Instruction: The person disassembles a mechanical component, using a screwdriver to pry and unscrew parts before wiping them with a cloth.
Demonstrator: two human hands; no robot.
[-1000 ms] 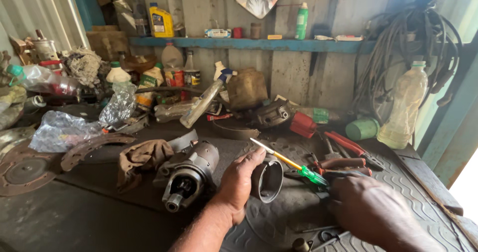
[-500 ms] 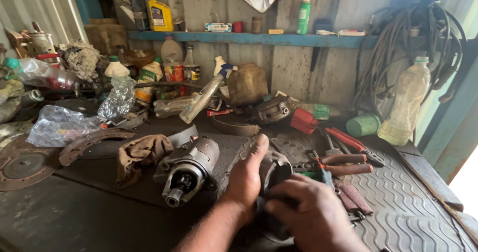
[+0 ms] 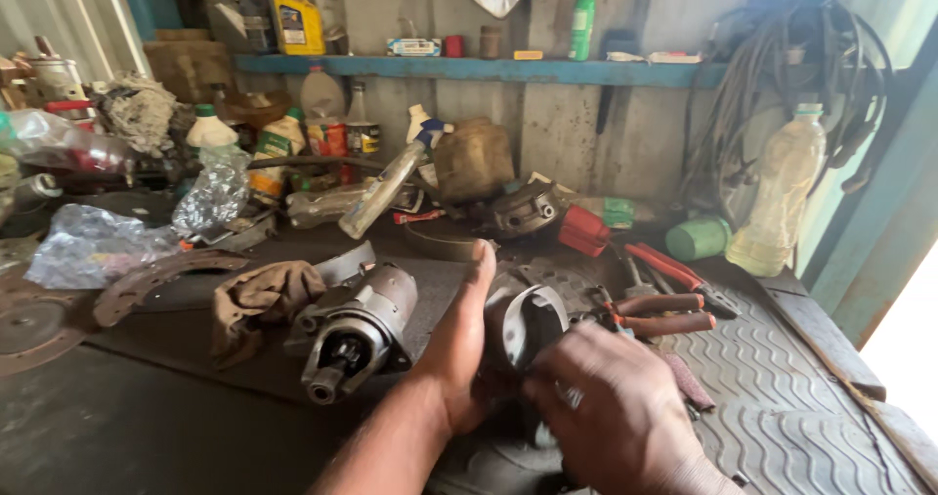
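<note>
A round grey metal housing [image 3: 528, 321] stands on the dark tabletop [image 3: 127, 427], gripped between both hands: left hand [image 3: 457, 353] clasped against its side, right hand [image 3: 606, 407] closed over its front. A starter motor [image 3: 357, 331] lies just left.

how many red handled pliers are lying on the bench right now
2. One pair of red-handled pliers lies just beyond the right hand; a longer red-handled tool lies behind it toward the wall. Clutter may hide others.

Metal housing [image 3: 528, 319] (lower half) behind right hand [image 3: 611, 412]
</note>
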